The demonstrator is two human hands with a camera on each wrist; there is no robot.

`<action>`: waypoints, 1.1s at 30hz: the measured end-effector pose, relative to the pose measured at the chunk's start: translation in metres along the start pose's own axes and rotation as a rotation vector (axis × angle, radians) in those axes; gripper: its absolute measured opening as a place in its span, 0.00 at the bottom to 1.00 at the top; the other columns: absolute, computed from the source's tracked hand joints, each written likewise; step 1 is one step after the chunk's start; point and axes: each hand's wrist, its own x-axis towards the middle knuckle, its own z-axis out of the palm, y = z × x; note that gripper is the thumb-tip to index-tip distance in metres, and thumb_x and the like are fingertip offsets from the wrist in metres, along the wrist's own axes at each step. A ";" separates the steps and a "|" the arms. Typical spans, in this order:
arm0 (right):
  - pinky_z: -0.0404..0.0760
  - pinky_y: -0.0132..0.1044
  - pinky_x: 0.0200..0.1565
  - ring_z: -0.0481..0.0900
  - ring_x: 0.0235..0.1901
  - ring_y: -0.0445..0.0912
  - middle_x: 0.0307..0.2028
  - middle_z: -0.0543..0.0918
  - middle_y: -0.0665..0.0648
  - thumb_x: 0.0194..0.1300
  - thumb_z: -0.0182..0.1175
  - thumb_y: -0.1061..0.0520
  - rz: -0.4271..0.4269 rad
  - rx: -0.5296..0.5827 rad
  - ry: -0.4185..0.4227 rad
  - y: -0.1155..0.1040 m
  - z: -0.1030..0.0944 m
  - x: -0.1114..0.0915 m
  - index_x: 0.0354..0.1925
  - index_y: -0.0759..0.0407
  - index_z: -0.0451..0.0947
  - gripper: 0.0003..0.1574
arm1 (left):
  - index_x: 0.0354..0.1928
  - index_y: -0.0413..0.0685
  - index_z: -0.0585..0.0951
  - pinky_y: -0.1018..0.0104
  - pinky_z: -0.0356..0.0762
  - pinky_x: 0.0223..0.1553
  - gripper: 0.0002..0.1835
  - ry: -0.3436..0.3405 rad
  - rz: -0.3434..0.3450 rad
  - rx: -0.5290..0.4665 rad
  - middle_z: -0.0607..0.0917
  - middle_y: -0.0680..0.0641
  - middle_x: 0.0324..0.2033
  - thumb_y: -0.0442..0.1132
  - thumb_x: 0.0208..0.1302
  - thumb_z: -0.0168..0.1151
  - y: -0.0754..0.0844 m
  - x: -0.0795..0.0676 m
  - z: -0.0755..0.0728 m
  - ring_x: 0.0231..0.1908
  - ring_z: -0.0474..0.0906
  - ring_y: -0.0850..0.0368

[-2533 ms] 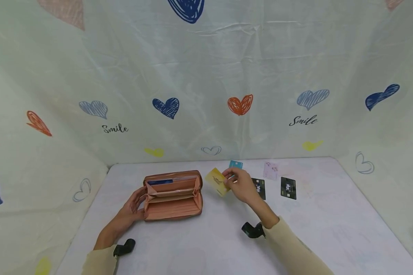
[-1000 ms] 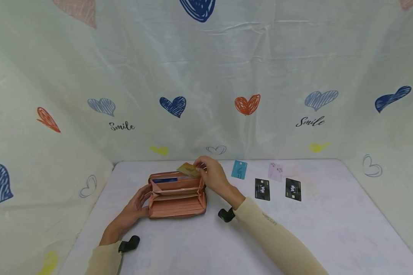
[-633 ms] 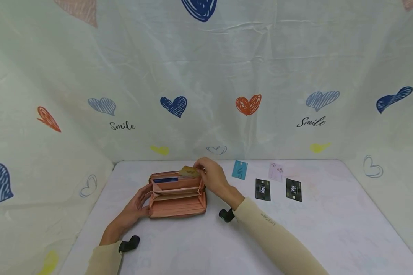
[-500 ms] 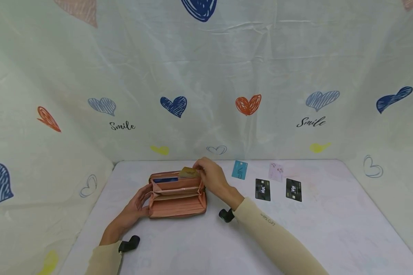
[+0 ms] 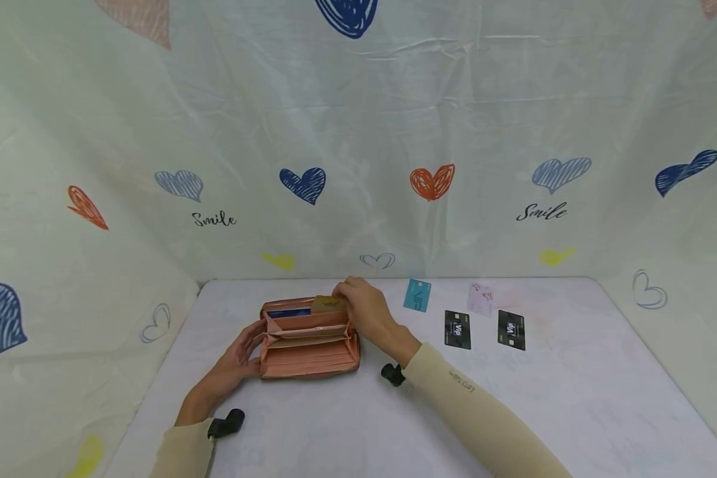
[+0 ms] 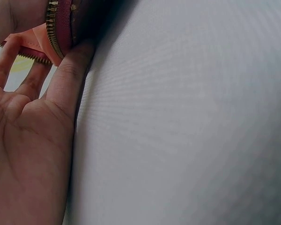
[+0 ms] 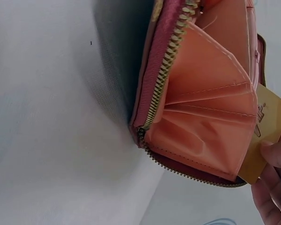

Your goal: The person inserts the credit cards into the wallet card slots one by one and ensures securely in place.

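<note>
Gripping the salmon wallet (image 5: 309, 364) at its left end with the left hand (image 5: 234, 362), closing thumb and fingers about the zipped edge and steadying it, spread open, on the white table (image 5: 334, 425). Pinching the gold card (image 5: 327, 304) at the wallet's back right with the right hand (image 5: 367, 312), setting the thumb on the printed face. Showing less of that card above the wallet's back edge than a moment ago; judging insertion well advanced. Hiding the card's right end behind the right hand, so not telling which slot. Noting a blue slip (image 5: 289, 313) in the wallet's back left, possibly crowding entry. Finding a black card (image 5: 457, 329) lying right of the wallet, well apart, and a second black card (image 5: 511, 329) farther right. Recording a teal card (image 5: 417, 295) and a pink card (image 5: 480, 299) right of the wallet's back edge. Observing a heart-printed backdrop (image 5: 358, 133) behind the wallet.
</note>
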 end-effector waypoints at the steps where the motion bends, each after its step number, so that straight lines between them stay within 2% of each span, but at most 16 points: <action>1: 0.86 0.39 0.49 0.84 0.44 0.46 0.41 0.85 0.53 0.76 0.62 0.66 -0.006 -0.011 -0.001 0.000 0.001 0.000 0.48 0.56 0.87 0.10 | 0.83 0.42 0.51 0.81 0.69 0.58 0.53 -0.001 0.001 0.003 0.47 0.37 0.83 0.28 0.63 0.73 0.000 0.000 0.000 0.80 0.45 0.36; 4: 0.86 0.39 0.48 0.84 0.43 0.46 0.40 0.85 0.52 0.75 0.63 0.65 -0.033 -0.053 -0.006 -0.001 0.002 0.000 0.48 0.56 0.88 0.09 | 0.83 0.43 0.51 0.80 0.69 0.59 0.52 -0.008 0.009 0.006 0.47 0.38 0.83 0.28 0.64 0.72 0.000 -0.001 0.000 0.78 0.53 0.55; 7: 0.86 0.38 0.48 0.84 0.42 0.46 0.39 0.85 0.52 0.75 0.63 0.65 -0.055 -0.100 -0.023 -0.001 0.004 0.001 0.48 0.55 0.88 0.09 | 0.83 0.42 0.51 0.81 0.69 0.60 0.52 -0.018 0.021 -0.005 0.47 0.37 0.83 0.27 0.64 0.72 0.000 -0.001 -0.001 0.71 0.57 0.76; 9: 0.86 0.38 0.47 0.84 0.43 0.46 0.39 0.85 0.52 0.75 0.63 0.65 -0.059 -0.125 -0.041 -0.001 0.004 0.002 0.48 0.55 0.88 0.10 | 0.83 0.41 0.51 0.81 0.68 0.60 0.52 -0.025 0.029 -0.016 0.46 0.36 0.83 0.25 0.63 0.72 -0.001 -0.001 -0.001 0.67 0.58 0.83; 11: 0.86 0.39 0.48 0.85 0.43 0.46 0.40 0.86 0.53 0.74 0.63 0.66 -0.054 -0.139 -0.063 -0.003 0.003 0.003 0.50 0.55 0.87 0.11 | 0.83 0.41 0.51 0.82 0.67 0.60 0.53 -0.026 0.030 -0.022 0.46 0.35 0.83 0.24 0.62 0.72 -0.001 0.000 -0.001 0.66 0.58 0.85; 15: 0.86 0.39 0.51 0.84 0.44 0.47 0.42 0.86 0.54 0.73 0.63 0.69 -0.039 -0.146 -0.109 -0.005 -0.001 0.005 0.52 0.55 0.87 0.14 | 0.83 0.42 0.51 0.82 0.67 0.60 0.54 -0.019 0.017 -0.026 0.46 0.36 0.83 0.24 0.61 0.73 -0.001 0.000 -0.002 0.66 0.58 0.85; 18: 0.86 0.40 0.50 0.84 0.45 0.47 0.42 0.86 0.54 0.73 0.63 0.69 -0.045 -0.141 -0.136 -0.006 -0.004 0.006 0.51 0.55 0.86 0.15 | 0.83 0.43 0.51 0.83 0.66 0.60 0.54 -0.014 0.004 -0.026 0.47 0.38 0.84 0.24 0.60 0.73 0.000 -0.001 -0.002 0.70 0.56 0.78; 22: 0.86 0.41 0.50 0.85 0.45 0.48 0.43 0.86 0.54 0.73 0.63 0.70 -0.072 -0.148 -0.168 -0.006 -0.007 0.009 0.50 0.56 0.86 0.14 | 0.83 0.43 0.52 0.83 0.67 0.60 0.55 -0.005 -0.012 -0.023 0.47 0.39 0.84 0.23 0.59 0.73 0.003 0.000 -0.002 0.79 0.50 0.54; 24: 0.86 0.41 0.50 0.85 0.46 0.48 0.44 0.86 0.55 0.73 0.63 0.69 -0.083 -0.168 -0.191 -0.005 -0.007 0.011 0.50 0.55 0.86 0.14 | 0.83 0.43 0.52 0.83 0.66 0.59 0.55 -0.003 -0.016 -0.024 0.47 0.39 0.84 0.23 0.59 0.73 0.004 0.000 -0.002 0.81 0.45 0.42; 26: 0.86 0.42 0.50 0.85 0.47 0.49 0.45 0.86 0.55 0.73 0.63 0.70 -0.089 -0.189 -0.222 -0.005 -0.008 0.013 0.52 0.55 0.86 0.15 | 0.83 0.42 0.51 0.84 0.66 0.59 0.55 -0.002 -0.020 -0.028 0.47 0.38 0.84 0.23 0.59 0.73 0.004 0.000 -0.002 0.81 0.41 0.35; 31: 0.86 0.43 0.50 0.86 0.48 0.51 0.47 0.86 0.57 0.71 0.63 0.72 -0.117 -0.227 -0.278 -0.003 -0.011 0.016 0.58 0.55 0.85 0.22 | 0.83 0.41 0.51 0.84 0.66 0.59 0.54 -0.003 -0.016 -0.024 0.47 0.37 0.84 0.24 0.60 0.72 0.002 0.000 -0.001 0.81 0.41 0.35; 33: 0.86 0.43 0.50 0.86 0.48 0.51 0.46 0.87 0.57 0.71 0.63 0.72 -0.136 -0.226 -0.282 -0.003 -0.013 0.017 0.58 0.55 0.85 0.23 | 0.83 0.41 0.51 0.83 0.66 0.60 0.54 -0.006 -0.012 -0.022 0.47 0.37 0.83 0.24 0.61 0.72 0.001 0.000 0.000 0.81 0.48 0.47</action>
